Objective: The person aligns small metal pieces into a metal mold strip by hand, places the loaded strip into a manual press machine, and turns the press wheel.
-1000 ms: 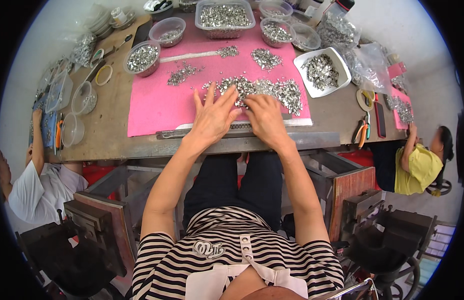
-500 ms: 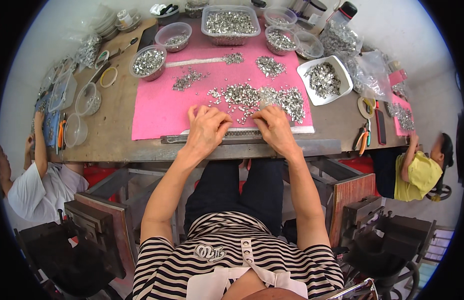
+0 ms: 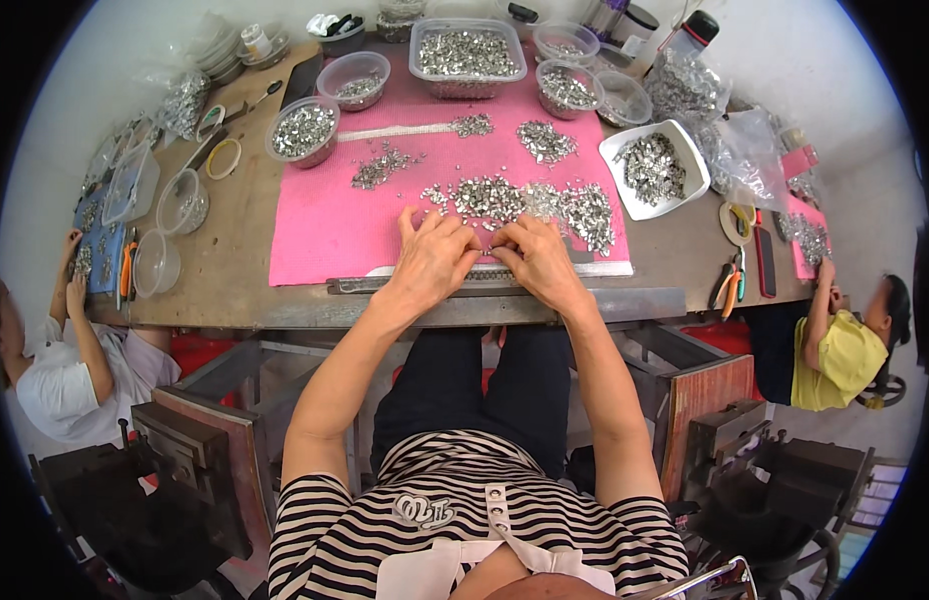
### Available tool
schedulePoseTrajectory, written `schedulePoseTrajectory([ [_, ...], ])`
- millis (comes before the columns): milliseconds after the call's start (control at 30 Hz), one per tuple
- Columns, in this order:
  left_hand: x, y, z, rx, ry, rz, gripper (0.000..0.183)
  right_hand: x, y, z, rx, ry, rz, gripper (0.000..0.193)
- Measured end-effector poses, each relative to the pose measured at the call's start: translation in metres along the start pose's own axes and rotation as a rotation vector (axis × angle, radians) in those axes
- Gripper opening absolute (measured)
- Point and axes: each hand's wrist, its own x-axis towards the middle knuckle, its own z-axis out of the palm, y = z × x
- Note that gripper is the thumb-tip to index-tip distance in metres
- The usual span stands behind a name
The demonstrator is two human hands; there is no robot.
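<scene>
My left hand [image 3: 435, 254] and my right hand [image 3: 535, 254] meet almost fingertip to fingertip over the front of a pink mat [image 3: 305, 240]. On each, thumb and forefinger are pinched together; whatever they hold is too small to make out. Just below the fingertips lies a dark, toothed metal strip [image 3: 470, 284] along the mat's front edge. Beyond my hands spreads a pile of small silver metal pieces [image 3: 490, 197], which continues to the right. Smaller heaps of similar pieces, one on the left [image 3: 383, 168] and one farther back [image 3: 547, 142], rest on the mat.
A large clear tub [image 3: 467, 75] and several round tubs of pieces line the back. A white square dish [image 3: 633, 206] stands right, near pliers [image 3: 727, 285] and a plastic bag [image 3: 750, 155]. A metal bar [image 3: 625, 301] edges the bench. Other people sit at both sides.
My hands have come closer together, the right moving left and the left slightly right, so the fingertips nearly touch. The view has shifted slightly. The person at left now has both hands on the blue mat.
</scene>
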Motion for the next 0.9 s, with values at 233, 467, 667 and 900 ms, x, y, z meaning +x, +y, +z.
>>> schedulePoseTrajectory([
  [233, -0.021, 0.019, 0.000, -0.143, 0.090, -0.012, 0.010, -0.001, 0.003, 0.003, 0.009, 0.071, -0.052, 0.007],
  [467, -0.022, 0.023, 0.012, -0.093, 0.131, 0.025, 0.010, -0.007, -0.002, 0.006, 0.008, 0.170, -0.117, 0.006],
  [667, -0.023, 0.020, 0.005, -0.155, 0.108, -0.017, 0.009, -0.028, -0.017, 0.000, 0.100, 0.164, -0.076, 0.007],
  [900, -0.009, -0.004, 0.006, -0.023, 0.217, -0.087, 0.008, -0.031, -0.022, 0.009, 0.063, 0.178, -0.125, 0.008],
])
